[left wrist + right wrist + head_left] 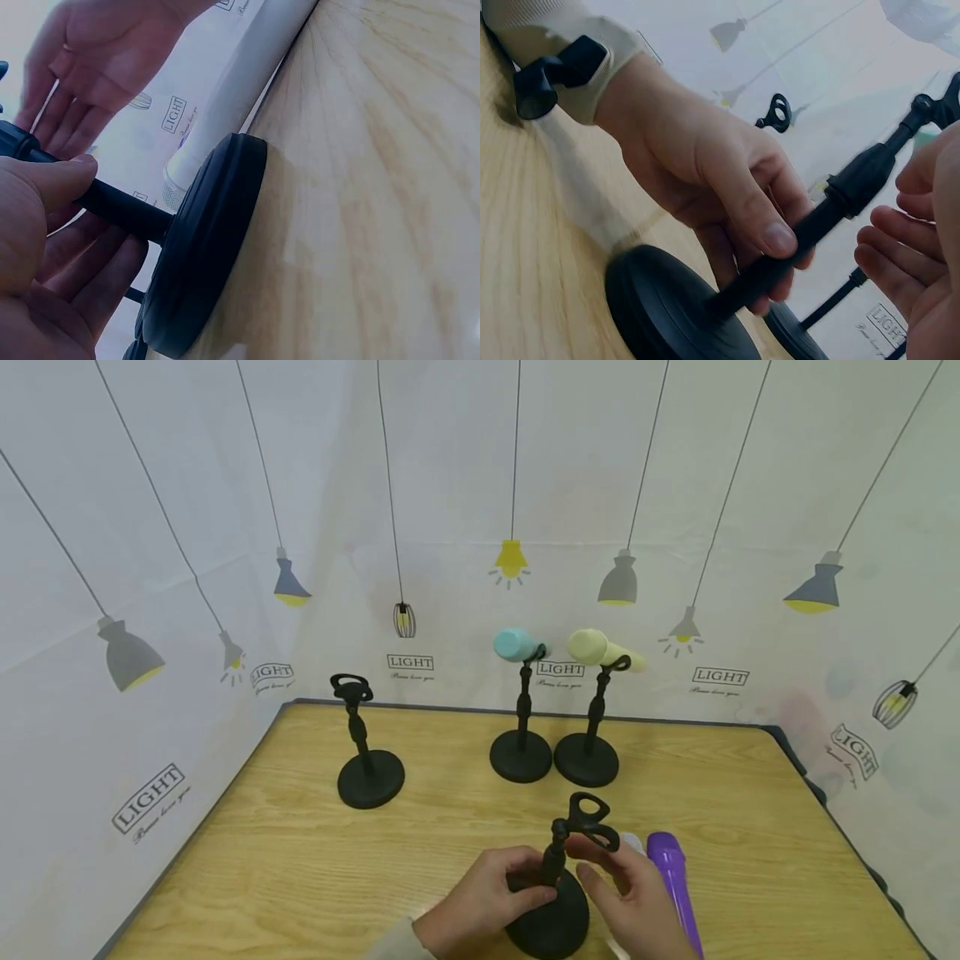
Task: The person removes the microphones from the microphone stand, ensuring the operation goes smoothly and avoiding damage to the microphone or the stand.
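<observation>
Near the surface's [315,860] front edge, my left hand [480,906] grips the upright stem of a black microphone stand [555,893]; my right hand [637,902], fingers relaxed and holding nothing, hovers just right of its clip, a purple microphone [675,881] lying beyond it

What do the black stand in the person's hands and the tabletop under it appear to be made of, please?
Black stand: matte black throughout; the thick round base looks like coated metal or dense plastic, with no shine or grain to settle it. The left hand grips its post. Tabletop: light wood or wood-look laminate, with printed-looking grain lines and a smooth, slightly glossy surface.
</observation>
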`<state>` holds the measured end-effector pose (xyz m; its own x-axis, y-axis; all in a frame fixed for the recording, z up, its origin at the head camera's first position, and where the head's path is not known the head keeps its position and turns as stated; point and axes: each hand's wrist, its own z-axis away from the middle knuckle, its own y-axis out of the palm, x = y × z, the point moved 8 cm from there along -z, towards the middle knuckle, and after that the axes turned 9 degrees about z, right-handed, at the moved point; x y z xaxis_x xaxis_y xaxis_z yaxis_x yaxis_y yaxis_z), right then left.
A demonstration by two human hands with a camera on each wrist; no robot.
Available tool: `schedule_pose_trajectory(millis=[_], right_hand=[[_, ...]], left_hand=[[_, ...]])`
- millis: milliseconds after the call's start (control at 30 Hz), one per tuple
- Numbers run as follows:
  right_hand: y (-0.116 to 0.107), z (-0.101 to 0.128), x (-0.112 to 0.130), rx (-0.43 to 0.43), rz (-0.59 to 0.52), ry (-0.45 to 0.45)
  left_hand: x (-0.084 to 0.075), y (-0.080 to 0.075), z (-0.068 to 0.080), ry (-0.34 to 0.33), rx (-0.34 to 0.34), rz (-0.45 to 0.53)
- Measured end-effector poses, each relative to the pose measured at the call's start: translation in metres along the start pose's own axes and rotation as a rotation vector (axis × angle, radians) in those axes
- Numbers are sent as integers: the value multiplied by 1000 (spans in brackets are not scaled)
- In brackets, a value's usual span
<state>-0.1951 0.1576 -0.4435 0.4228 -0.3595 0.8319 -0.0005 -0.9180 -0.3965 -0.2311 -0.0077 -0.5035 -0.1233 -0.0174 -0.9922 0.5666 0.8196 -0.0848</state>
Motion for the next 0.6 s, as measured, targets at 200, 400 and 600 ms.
schedule_pose_trajectory(millis=[200,400,600], right_hand=[[12,-2,6,24,-49,-31],[20,-5,8,-84,-41,17],[22,-5,9,-206,-65,74]], left_hand=[[0,0,-1,24,10,-38],[-1,-1,-1,-10,-1,-51],[1,-1,-3,-13,-19,-65]])
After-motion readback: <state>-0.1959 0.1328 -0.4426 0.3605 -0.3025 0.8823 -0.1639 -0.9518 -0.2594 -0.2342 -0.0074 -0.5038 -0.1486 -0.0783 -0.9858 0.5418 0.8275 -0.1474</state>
